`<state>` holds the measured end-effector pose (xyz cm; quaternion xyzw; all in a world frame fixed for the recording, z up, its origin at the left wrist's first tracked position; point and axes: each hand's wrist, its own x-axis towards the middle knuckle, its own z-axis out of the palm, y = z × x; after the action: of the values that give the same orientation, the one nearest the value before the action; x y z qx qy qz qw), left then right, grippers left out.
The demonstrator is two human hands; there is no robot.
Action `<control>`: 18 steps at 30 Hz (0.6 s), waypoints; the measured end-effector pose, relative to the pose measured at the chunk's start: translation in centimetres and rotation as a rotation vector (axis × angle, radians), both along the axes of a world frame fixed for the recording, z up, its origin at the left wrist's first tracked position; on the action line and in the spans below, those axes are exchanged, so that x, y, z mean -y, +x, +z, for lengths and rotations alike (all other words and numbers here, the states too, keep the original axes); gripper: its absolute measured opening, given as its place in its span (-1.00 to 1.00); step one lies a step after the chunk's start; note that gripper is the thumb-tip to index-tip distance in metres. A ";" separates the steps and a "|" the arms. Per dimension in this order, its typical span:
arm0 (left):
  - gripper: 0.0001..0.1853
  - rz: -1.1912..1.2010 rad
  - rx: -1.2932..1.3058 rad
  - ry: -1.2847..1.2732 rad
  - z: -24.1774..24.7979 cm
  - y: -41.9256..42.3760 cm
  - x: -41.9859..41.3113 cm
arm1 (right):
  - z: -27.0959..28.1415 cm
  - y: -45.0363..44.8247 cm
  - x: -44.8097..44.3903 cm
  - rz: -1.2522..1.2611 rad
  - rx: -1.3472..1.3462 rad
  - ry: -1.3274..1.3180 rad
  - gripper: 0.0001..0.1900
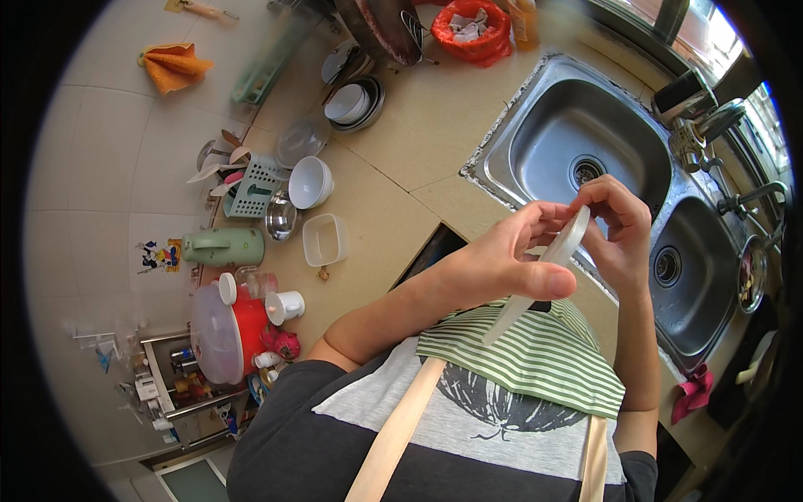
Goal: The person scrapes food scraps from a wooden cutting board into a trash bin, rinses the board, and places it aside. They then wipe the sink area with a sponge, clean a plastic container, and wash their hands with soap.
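Observation:
A translucent white plastic lid [563,241] is tilted nearly edge-on in front of my chest, near the front edge of the sink. My left hand [508,254] grips it, thumb along the near face and fingers behind. The fingers of my right hand [618,226] are bent at its upper rim, pinching or touching there; the lid partly hides the contact. Behind the hands lies the larger steel sink basin [546,144]. Below the lid is my green-and-white striped apron [533,370].
A smaller sink basin [696,282] and a faucet [690,141] are at right. On the left counter stand a rectangular plastic container [324,240], a white bowl [311,182], a steel bowl [281,216], a green thermos jug [226,246] and stacked dishes [348,105]. A red bag [483,47] sits behind.

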<state>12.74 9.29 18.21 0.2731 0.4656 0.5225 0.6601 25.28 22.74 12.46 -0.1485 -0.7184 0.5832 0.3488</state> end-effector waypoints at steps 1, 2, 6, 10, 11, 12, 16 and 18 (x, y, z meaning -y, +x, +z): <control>0.14 0.004 0.088 -0.003 0.0 -0.2 0.0 | 0.0 0.3 -0.3 0.095 -0.039 -0.211 -0.87; 0.13 0.008 0.174 0.007 0.0 -0.5 -0.1 | -0.1 0.6 -0.6 0.181 -0.110 -0.379 -0.91; 0.10 -0.008 0.363 0.032 -0.2 -1.2 -0.3 | -0.5 1.5 -1.2 0.261 -0.150 -0.626 -0.81; 0.07 -0.028 0.428 0.047 -0.3 -1.2 -0.4 | -1.1 1.5 -1.3 0.287 -0.253 -0.717 -0.78; 0.06 -0.016 0.442 0.044 -0.2 -1.2 -0.4 | -1.3 1.5 -1.3 0.283 -0.264 -0.727 -0.78; 0.05 -0.007 0.452 0.038 -0.2 -1.1 -0.4 | -1.4 1.4 -1.2 0.278 -0.275 -0.737 -0.78; 0.16 -0.024 0.443 0.055 -0.5 -1.0 -0.4 | -1.8 1.3 -1.0 0.226 -0.254 -0.716 -0.81; 0.11 0.022 0.522 0.019 -1.1 -1.1 -0.6 | -2.1 1.1 -0.9 0.181 -0.197 -0.666 -0.80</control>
<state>11.61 9.86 17.14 0.1301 0.2777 0.5866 0.7496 26.36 23.64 10.31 -0.1327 -0.4621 0.8254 0.2958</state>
